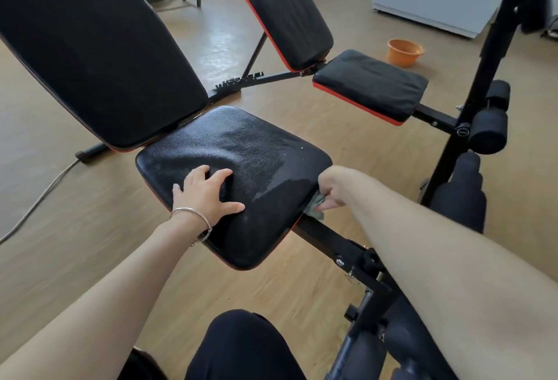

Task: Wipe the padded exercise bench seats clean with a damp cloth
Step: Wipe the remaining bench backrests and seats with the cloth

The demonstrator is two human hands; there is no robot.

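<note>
Cloth [314, 210] mostly hidden: my right hand [332, 188] curls round it, and only a green corner shows at the right edge of the near seat [241, 144]. My left hand [208, 195] lies spread flat, pressing the pad. Wet sheen toward that edge. Bare floor [302, 114] separates this seat from the second seat [371, 86].

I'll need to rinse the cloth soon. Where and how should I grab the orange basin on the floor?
Take the basin by its rim, probably from above, gripping two opposite sides. It stands upright with its mouth open, and its walls flare out to a lip that is easy to hook under. Bare floor lies around it. Whether it holds water cannot be told.
</note>
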